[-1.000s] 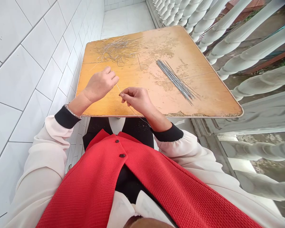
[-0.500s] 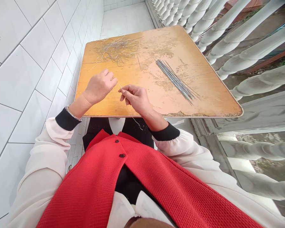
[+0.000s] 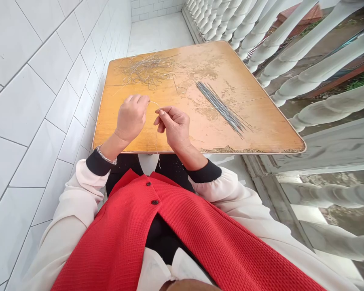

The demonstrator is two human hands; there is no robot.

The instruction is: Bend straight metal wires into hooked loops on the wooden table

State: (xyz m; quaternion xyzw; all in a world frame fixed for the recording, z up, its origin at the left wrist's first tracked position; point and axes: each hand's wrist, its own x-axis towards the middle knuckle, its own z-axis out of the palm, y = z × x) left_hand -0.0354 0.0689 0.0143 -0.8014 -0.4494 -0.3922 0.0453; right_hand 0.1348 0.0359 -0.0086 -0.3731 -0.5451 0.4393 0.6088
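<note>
A thin, pale wire (image 3: 157, 139) runs between my two hands over the near part of the table. My left hand (image 3: 131, 116) is closed in a pinch on one part of it. Thumb and forefinger of my right hand (image 3: 175, 124) grip the wire a short way to the right. Between the hands it makes a slight arch, and its loose end hangs below the right fingers past the table edge. Beyond my left hand lies a tangle of thin, curled wires (image 3: 150, 68). A bundle of straight grey metal rods (image 3: 221, 108) rests to the right of my right hand.
The worn wooden table (image 3: 115, 117) has chipped veneer along its front edge. A single thin strand crosses beneath the rods toward the right edge. White tiled wall (image 3: 33, 101) stands close on the left, and a white balustrade (image 3: 309, 76) on the right.
My left hand has turned more upright and shifted slightly right. The wire between the hands bows more, and its loose end has swung left to hang nearly straight down.
</note>
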